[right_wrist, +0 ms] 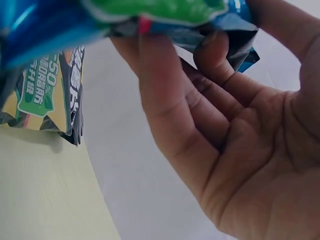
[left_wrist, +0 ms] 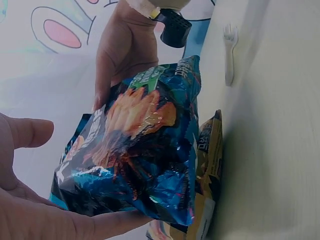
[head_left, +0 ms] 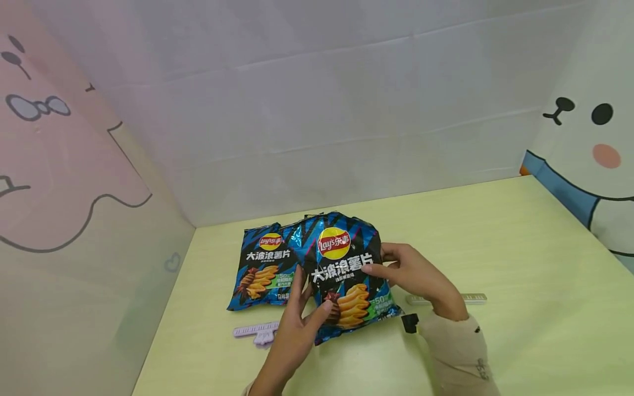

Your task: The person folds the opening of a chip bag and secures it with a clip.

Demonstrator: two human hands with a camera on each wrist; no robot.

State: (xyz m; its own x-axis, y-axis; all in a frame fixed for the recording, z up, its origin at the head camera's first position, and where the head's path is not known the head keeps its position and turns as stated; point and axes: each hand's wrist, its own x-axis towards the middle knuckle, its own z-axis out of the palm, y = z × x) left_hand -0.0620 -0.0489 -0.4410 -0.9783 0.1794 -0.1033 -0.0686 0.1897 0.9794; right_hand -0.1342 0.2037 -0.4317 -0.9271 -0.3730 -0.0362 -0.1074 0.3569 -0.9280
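A blue and black Lay's chip bag [head_left: 346, 275] is held tilted up between my two hands, its printed front toward me. My right hand [head_left: 416, 275] grips its right side, thumb on the front and fingers behind; curled fingers [right_wrist: 165, 95] show there in the right wrist view. On the bag's lower left is my left hand [head_left: 297, 330]. Its fingers lie straight along the edge, and the thumb [left_wrist: 32, 132] stands off the bag in the left wrist view. A second blue Lay's bag [head_left: 262, 269] is just left, partly covered by the held one.
A yellow and black chip bag [right_wrist: 45, 95] stands beyond the held one, mostly hidden in the head view. A purple strip [head_left: 255, 333] with ruler-like marks lies at front left. Behind my right wrist is a pale green strip [head_left: 473, 298]. Cloth walls surround the yellow table [head_left: 535, 308].
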